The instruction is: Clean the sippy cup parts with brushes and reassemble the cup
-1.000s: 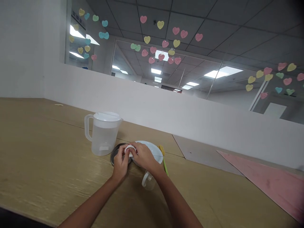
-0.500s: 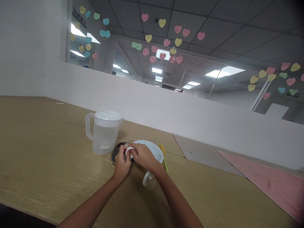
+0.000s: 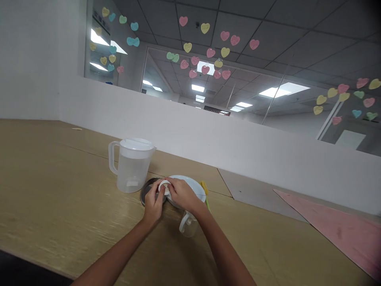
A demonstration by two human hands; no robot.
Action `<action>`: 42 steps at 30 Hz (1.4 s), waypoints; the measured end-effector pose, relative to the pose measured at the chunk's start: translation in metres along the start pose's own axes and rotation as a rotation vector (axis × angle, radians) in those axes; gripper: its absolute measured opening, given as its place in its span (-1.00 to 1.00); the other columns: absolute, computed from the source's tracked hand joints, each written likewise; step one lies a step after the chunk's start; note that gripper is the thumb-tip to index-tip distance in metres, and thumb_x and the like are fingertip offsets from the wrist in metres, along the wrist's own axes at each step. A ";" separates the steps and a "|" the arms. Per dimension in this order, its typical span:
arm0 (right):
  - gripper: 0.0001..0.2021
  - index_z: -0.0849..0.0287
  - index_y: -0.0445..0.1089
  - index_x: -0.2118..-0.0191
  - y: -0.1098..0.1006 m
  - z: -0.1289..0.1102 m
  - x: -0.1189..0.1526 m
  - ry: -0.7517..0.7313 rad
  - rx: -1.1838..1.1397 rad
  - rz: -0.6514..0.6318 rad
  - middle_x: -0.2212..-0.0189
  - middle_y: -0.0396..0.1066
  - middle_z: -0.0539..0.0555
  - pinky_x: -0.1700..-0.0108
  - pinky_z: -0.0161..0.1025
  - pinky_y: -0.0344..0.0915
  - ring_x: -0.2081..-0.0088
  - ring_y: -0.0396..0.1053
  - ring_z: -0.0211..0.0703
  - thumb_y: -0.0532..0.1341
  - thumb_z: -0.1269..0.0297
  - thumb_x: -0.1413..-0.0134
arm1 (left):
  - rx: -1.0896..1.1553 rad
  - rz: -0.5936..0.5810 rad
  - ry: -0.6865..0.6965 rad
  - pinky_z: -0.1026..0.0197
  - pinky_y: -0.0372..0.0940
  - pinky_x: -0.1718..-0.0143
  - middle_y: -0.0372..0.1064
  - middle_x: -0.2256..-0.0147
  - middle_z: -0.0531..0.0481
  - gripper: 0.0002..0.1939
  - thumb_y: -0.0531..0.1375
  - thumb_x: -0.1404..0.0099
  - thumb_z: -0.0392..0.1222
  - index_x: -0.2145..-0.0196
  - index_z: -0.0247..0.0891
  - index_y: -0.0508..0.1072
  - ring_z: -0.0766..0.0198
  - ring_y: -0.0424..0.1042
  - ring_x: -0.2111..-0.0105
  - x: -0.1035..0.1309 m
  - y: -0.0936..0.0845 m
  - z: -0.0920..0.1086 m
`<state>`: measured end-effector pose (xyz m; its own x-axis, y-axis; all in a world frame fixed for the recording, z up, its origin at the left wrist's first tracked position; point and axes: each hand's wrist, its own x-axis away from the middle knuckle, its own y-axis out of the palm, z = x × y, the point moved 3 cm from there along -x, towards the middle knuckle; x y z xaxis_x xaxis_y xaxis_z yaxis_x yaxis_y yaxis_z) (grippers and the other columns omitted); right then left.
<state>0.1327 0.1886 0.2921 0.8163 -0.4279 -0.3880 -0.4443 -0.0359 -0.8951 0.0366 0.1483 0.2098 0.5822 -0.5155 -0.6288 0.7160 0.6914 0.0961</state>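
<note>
Between my two hands is a small white round lid-like piece (image 3: 164, 183), its rim turned up toward me; its exact kind is unclear. My left hand (image 3: 153, 200) is closed on its left side, thumb at the rim. On the other side my right hand (image 3: 182, 193) pinches it with thumb and fingers. Behind and below them lie a round dark metal dish (image 3: 145, 194) and a pale blue-white plate (image 3: 190, 183), both partly covered by my hands. A small clear cup with a white handle (image 3: 187, 226) sits under my right wrist.
A translucent lidded pitcher (image 3: 133, 169) stands left of the dish. Right of the plate lies a brush-like item with a yellow head (image 3: 204, 186) and green handle. A pink sheet (image 3: 336, 226) covers the right of the wooden table (image 3: 74, 198). A white wall (image 3: 184, 131) runs behind.
The white piece has tilted, so its round rim and inside now show more. Both hands stay in nearly the same place, with small finger shifts. The view has moved slightly.
</note>
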 end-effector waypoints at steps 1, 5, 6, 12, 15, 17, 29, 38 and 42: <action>-0.67 0.17 0.35 0.06 0.000 -0.001 0.000 0.003 0.006 0.005 0.13 0.46 0.14 0.12 -0.27 0.18 0.11 0.37 -0.14 -0.08 0.36 -0.19 | 0.000 0.001 -0.003 0.15 0.21 0.07 0.41 0.16 -0.10 -0.67 0.01 -0.30 0.01 0.13 -0.24 0.36 0.14 0.35 0.14 0.000 0.000 -0.001; -0.70 0.14 0.39 0.13 -0.003 -0.003 -0.001 0.050 0.048 0.050 0.19 0.48 0.11 0.17 -0.28 0.17 0.18 0.39 -0.15 -0.04 0.37 -0.15 | 0.002 0.009 -0.006 0.18 0.23 0.10 0.41 0.19 -0.08 -0.67 0.02 -0.29 0.02 0.14 -0.24 0.36 0.16 0.36 0.17 0.000 -0.001 0.000; -0.72 0.14 0.40 0.15 -0.003 -0.003 -0.001 0.070 0.053 0.059 0.21 0.49 0.11 0.18 -0.27 0.17 0.21 0.39 -0.14 -0.02 0.37 -0.12 | -0.001 0.005 -0.003 0.18 0.23 0.11 0.41 0.20 -0.08 -0.68 0.02 -0.29 0.02 0.15 -0.24 0.36 0.16 0.36 0.18 0.001 -0.001 0.001; -0.79 0.17 0.38 0.21 -0.005 -0.002 0.000 0.178 0.025 0.073 0.34 0.49 0.11 0.27 -0.30 0.14 0.33 0.37 -0.17 0.06 0.38 -0.04 | -0.008 -0.041 0.018 0.21 0.24 0.17 0.41 0.21 -0.08 -0.69 -0.01 -0.32 0.00 0.16 -0.24 0.37 0.18 0.37 0.21 0.002 0.001 0.008; -0.78 0.19 0.37 0.19 -0.003 -0.002 0.000 0.158 0.048 0.059 0.30 0.49 0.14 0.25 -0.29 0.12 0.28 0.37 -0.15 0.04 0.40 -0.07 | -0.028 -0.045 0.023 0.21 0.23 0.16 0.42 0.19 -0.08 -0.69 -0.02 -0.32 -0.01 0.17 -0.24 0.37 0.19 0.37 0.20 0.002 0.001 0.006; -0.76 0.19 0.37 0.17 -0.001 -0.001 0.000 0.137 0.047 0.048 0.28 0.49 0.14 0.24 -0.29 0.11 0.27 0.37 -0.16 0.02 0.37 -0.10 | -0.053 -0.036 0.016 0.21 0.23 0.17 0.42 0.22 -0.08 -0.69 -0.02 -0.32 -0.01 0.18 -0.24 0.37 0.19 0.37 0.21 0.001 0.000 0.003; -0.79 0.07 0.45 0.30 -0.009 0.000 0.005 0.085 0.012 -0.041 0.42 0.47 -0.02 0.37 -0.34 0.07 0.40 0.30 -0.24 0.08 0.28 -0.02 | -0.108 -0.040 0.065 0.18 0.27 0.19 0.41 0.24 -0.08 -0.74 -0.02 -0.31 -0.02 0.18 -0.23 0.29 0.18 0.40 0.23 0.002 0.001 0.000; -0.72 0.07 0.50 0.31 -0.002 0.002 0.001 0.155 0.054 0.030 0.41 0.51 0.02 0.35 -0.32 0.08 0.41 0.32 -0.23 0.04 0.39 0.01 | -0.159 -0.064 0.059 0.14 0.28 0.28 0.42 0.34 -0.06 -0.77 -0.01 -0.29 -0.02 0.24 -0.22 0.26 0.16 0.42 0.34 0.004 0.000 0.002; -0.72 0.06 0.51 0.36 -0.002 -0.001 0.001 0.144 0.027 0.015 0.45 0.50 0.00 0.37 -0.35 0.07 0.45 0.29 -0.25 0.05 0.42 0.03 | -0.213 -0.021 0.078 0.14 0.28 0.34 0.39 0.42 -0.03 -0.81 0.00 -0.26 -0.04 0.33 -0.21 0.24 0.16 0.40 0.40 0.005 -0.001 0.001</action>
<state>0.1343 0.1876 0.2941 0.7474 -0.5531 -0.3680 -0.4445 -0.0046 -0.8958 0.0389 0.1448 0.2077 0.5306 -0.4958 -0.6874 0.6251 0.7767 -0.0777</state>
